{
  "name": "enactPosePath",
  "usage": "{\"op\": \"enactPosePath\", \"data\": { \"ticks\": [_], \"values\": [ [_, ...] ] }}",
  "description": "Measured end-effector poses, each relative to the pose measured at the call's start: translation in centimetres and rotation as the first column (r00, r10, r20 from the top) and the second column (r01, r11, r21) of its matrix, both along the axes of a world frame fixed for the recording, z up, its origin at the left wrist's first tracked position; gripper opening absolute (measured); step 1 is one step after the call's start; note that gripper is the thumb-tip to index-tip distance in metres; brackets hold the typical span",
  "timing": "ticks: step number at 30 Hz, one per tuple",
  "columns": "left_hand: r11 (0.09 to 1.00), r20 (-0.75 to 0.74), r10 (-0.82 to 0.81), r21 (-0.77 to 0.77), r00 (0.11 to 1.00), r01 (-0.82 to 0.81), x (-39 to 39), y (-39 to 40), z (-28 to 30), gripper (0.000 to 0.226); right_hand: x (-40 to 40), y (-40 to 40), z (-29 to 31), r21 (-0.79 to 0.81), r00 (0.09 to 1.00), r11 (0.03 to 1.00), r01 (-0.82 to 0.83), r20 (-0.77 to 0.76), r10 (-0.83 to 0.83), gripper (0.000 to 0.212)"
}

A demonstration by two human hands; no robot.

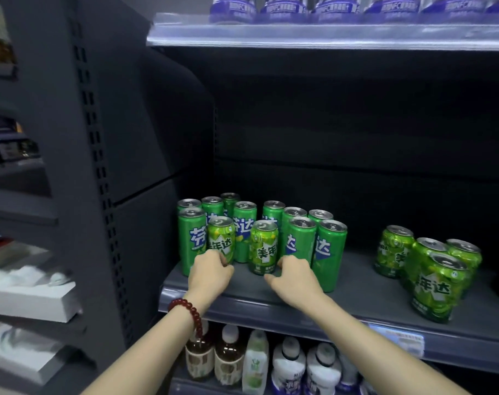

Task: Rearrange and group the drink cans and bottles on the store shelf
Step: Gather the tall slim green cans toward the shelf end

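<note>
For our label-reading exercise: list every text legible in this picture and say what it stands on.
"美年达": short green cans, also the right group.
"芬达": tall green cans, partly hidden.
"NFC": purple bottles above; rest blurred.
Price tag and lower bottles: unreadable.

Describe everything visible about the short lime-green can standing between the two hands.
The short lime-green can is a squat metal drink can with a silver top and pull tab, its glossy label showing lime imagery and white Chinese characters. It stands upright near the front of the grey shelf, ahead of the taller dark-green cans. The right hand is at its right side and base, thumb below it; firm contact is unclear. The left hand is on a matching can to its left.
</note>
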State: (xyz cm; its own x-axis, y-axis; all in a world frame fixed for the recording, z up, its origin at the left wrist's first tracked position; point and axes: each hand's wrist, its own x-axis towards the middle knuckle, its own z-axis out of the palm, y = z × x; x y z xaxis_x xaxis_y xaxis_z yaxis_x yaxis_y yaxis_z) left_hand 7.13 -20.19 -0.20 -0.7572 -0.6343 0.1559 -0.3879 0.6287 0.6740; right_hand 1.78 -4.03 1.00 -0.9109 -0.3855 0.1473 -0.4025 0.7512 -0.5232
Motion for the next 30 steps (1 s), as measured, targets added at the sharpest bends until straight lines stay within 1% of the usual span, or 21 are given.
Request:
{"op": "enactPosePath", "data": {
  "ticks": [3, 6, 7, 10, 12, 14, 17, 19, 20, 22, 24, 27, 28, 30],
  "values": [
    [0.998, -0.015, 0.047, -0.028, 0.999, -0.048, -0.5, -0.9, 0.1, 0.020, -0.3, -1.3, -0.1, -0.063, 1.000, 0.998, 0.015, -0.014, -0.016, 0.028],
    [0.995, -0.038, 0.087, -0.045, 0.996, -0.089, -1.0, -1.2, -0.1, 0.020, -0.7, -2.2, -0.1, -0.140, 0.998, 0.989, 0.048, -0.026, -0.052, 0.030],
    [0.994, -0.041, 0.095, -0.054, 0.995, -0.097, -1.2, -1.1, -0.1, 0.023, -0.8, -2.4, -0.3, -0.163, 0.998, 0.985, 0.054, -0.027, -0.059, 0.035],
    [0.993, -0.054, 0.097, -0.056, 0.994, -0.100, -1.8, -0.6, -0.5, 0.023, -1.3, -2.7, -0.8, -0.202, 0.998, 0.978, 0.053, -0.005, -0.056, 0.062],
    [0.993, -0.065, 0.113, -0.040, 0.992, -0.115, -2.0, -0.4, -0.6, 0.034, -1.6, -2.9, -1.1, -0.246, 0.999, 0.968, 0.039, 0.016, -0.037, 0.071],
    [0.993, -0.089, 0.116, -0.023, 0.989, -0.118, -2.1, -0.1, -0.9, 0.038, -1.8, -3.1, -1.5, -0.303, 1.000, 0.953, 0.011, 0.027, -0.003, 0.070],
    [0.992, -0.127, 0.120, -0.012, 0.985, -0.123, -2.1, -0.2, -1.4, 0.036, -2.1, -3.3, -1.9, -0.365, 1.000, 0.931, -0.010, 0.022, 0.019, 0.064],
    [0.992, -0.151, 0.118, -0.022, 0.981, -0.122, -2.1, -0.3, -1.8, 0.038, -2.2, -3.2, -2.1, -0.383, 1.000, 0.924, -0.010, 0.009, 0.015, 0.068],
    [0.992, -0.162, 0.114, -0.033, 0.980, -0.121, -2.1, -0.3, -1.9, 0.042, -2.2, -3.2, -2.2, -0.386, 1.000, 0.922, -0.008, 0.002, 0.010, 0.073],
    [0.992, -0.162, 0.107, -0.054, 0.981, -0.117, -2.2, -0.1, -2.0, 0.057, -2.2, -3.4, -2.5, -0.380, 1.000, 0.925, -0.007, -0.008, 0.005, 0.080],
    [0.989, -0.149, 0.116, -0.078, 0.982, -0.129, -2.4, 0.3, -2.0, 0.067, -2.0, -3.7, -2.8, -0.377, 1.000, 0.926, -0.017, -0.009, 0.014, 0.081],
    [0.986, -0.119, 0.123, -0.100, 0.985, -0.135, -2.7, 0.9, -2.0, 0.074, -2.1, -4.4, -3.2, -0.476, 0.999, 0.879, -0.017, 0.018, 0.029, 0.079],
    [0.989, -0.112, 0.115, -0.078, 0.987, -0.124, -2.8, 1.1, -2.1, 0.079, -2.2, -4.6, -3.3, -0.516, 0.999, 0.857, 0.000, 0.035, 0.021, 0.080],
    [0.995, -0.142, 0.104, 0.021, 0.984, -0.103, -3.1, 1.3, -2.2, 0.085, -2.6, -4.7, -3.4, -0.562, 0.997, 0.826, 0.039, 0.074, 0.004, 0.080]
  ]
}}
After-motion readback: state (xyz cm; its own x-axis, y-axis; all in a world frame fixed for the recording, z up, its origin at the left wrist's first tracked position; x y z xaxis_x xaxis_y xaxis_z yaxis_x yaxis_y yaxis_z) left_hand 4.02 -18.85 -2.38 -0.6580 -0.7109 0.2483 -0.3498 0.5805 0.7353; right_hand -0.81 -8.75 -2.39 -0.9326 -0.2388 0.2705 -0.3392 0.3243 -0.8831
